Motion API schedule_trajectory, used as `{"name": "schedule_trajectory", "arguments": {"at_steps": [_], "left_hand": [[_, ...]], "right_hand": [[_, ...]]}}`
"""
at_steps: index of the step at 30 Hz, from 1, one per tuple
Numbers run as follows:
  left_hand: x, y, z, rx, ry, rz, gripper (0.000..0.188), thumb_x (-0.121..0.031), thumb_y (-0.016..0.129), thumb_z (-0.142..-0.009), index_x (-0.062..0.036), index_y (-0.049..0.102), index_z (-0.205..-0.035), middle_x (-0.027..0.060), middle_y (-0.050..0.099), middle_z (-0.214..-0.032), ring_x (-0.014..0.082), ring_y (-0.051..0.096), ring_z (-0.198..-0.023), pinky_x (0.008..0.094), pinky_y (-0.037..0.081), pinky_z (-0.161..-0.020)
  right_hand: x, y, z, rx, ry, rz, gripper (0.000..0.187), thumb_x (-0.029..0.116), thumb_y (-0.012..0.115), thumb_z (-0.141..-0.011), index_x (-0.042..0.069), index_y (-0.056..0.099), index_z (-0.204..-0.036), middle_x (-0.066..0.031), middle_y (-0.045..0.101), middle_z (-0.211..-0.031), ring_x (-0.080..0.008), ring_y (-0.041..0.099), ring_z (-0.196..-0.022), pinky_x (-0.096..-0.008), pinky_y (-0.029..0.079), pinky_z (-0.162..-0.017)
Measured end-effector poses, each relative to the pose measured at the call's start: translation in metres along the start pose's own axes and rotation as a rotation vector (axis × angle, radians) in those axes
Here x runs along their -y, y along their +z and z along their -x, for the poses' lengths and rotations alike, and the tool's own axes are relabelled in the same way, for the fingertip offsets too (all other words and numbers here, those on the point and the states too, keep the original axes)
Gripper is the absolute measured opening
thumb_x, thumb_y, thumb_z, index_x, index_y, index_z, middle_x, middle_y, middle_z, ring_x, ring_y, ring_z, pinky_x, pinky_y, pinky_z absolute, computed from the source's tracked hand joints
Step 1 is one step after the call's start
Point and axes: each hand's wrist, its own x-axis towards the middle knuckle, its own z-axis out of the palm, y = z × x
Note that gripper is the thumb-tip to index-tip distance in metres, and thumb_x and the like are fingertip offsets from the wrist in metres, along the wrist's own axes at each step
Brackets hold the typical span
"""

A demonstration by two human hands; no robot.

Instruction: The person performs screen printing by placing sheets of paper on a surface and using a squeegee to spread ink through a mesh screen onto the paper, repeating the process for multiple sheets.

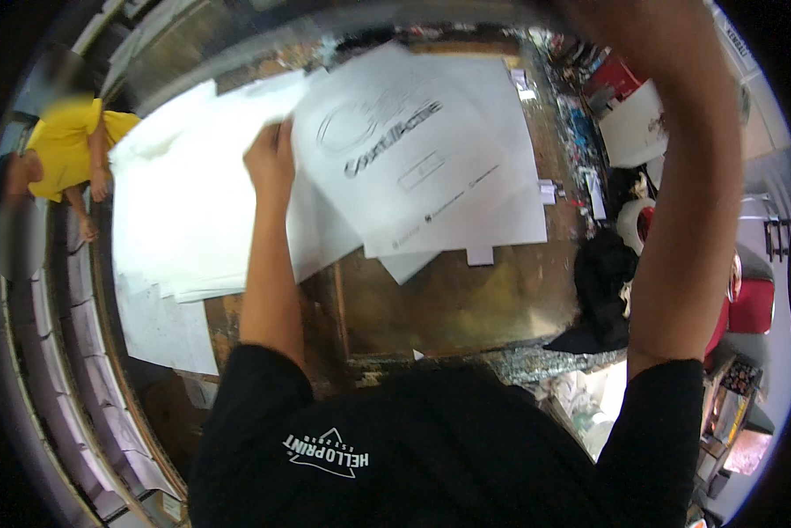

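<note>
My left hand [272,157] is closed at the left edge of a white printed sheet [413,167], its fingers pinching the paper. The sheet carries dark lettering, curved lines and a small box, and it lies tilted over other sheets. Left of that hand spreads a wide, overexposed pile of white paper [184,194] with uneven edges. My right arm reaches up along the right side. At the top edge my right hand [602,18] is dark and partly cut off, so its fingers do not show.
Beneath the papers is a worn wooden table [448,304] with small white tabs beside the sheets. A black cloth [602,282] lies at its right edge, near a cluttered strip of small items. At far left stand a person in yellow [65,145] and long racks [70,352]. A red chair [752,305] is at right.
</note>
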Motion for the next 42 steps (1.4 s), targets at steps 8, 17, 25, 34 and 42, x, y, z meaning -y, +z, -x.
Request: {"name": "schedule_trajectory", "arguments": {"at_steps": [8,17,25,34,42], "left_hand": [[0.085,-0.166,0.123,-0.342,-0.513,-0.237,0.037,-0.033,0.063,-0.106,0.0009,0.078,-0.111,0.0165,0.077,-0.087,0.0253,0.07,-0.075,0.037,0.054,-0.071],[-0.077,-0.073,0.135,0.472,0.067,-0.227,0.108,-0.085,0.064,-0.079,-0.0156,0.047,-0.159,0.025,0.033,-0.166,0.0477,0.022,-0.156,0.0685,0.008,-0.125],[-0.195,0.017,0.15,0.697,0.449,-0.075,0.12,-0.096,0.056,-0.072,-0.0158,0.045,-0.161,0.0241,0.025,-0.171,0.0551,0.013,-0.157,0.0736,0.001,-0.123],[-0.242,0.03,0.151,0.798,0.479,-0.09,0.122,-0.096,0.059,-0.069,-0.0187,0.044,-0.161,0.0221,0.025,-0.171,0.0535,0.014,-0.156,0.0737,0.003,-0.123],[-0.239,0.027,0.156,0.693,0.494,-0.001,0.118,-0.092,0.065,-0.068,-0.0179,0.048,-0.159,0.0222,0.024,-0.171,0.0505,0.017,-0.157,0.0721,0.004,-0.124]], "right_hand": [[-0.015,0.029,0.032,-0.121,0.033,-0.039,0.049,0.048,0.061,-0.103,0.004,0.068,-0.082,-0.0058,0.066,-0.066,-0.0158,0.056,-0.052,-0.029,0.047,-0.052],[-0.024,0.032,0.036,-0.162,-0.113,0.257,0.053,0.051,0.051,-0.107,0.006,0.065,-0.084,-0.0074,0.064,-0.072,-0.0189,0.059,-0.067,-0.0335,0.048,-0.062],[-0.023,0.027,0.026,-0.103,-0.226,0.064,0.06,0.055,0.042,-0.107,0.007,0.064,-0.078,-0.0058,0.059,-0.065,-0.0155,0.056,-0.06,-0.032,0.047,-0.054],[-0.037,0.006,0.033,0.02,-0.193,-0.014,0.067,0.058,0.037,-0.109,0.009,0.059,-0.068,-0.0011,0.049,-0.056,-0.0129,0.047,-0.052,-0.0304,0.042,-0.05],[-0.016,-0.023,0.017,0.184,-0.115,-0.015,0.071,0.059,0.035,-0.109,0.011,0.056,-0.062,0.0016,0.044,-0.051,-0.0114,0.042,-0.049,-0.0296,0.039,-0.048]]}}
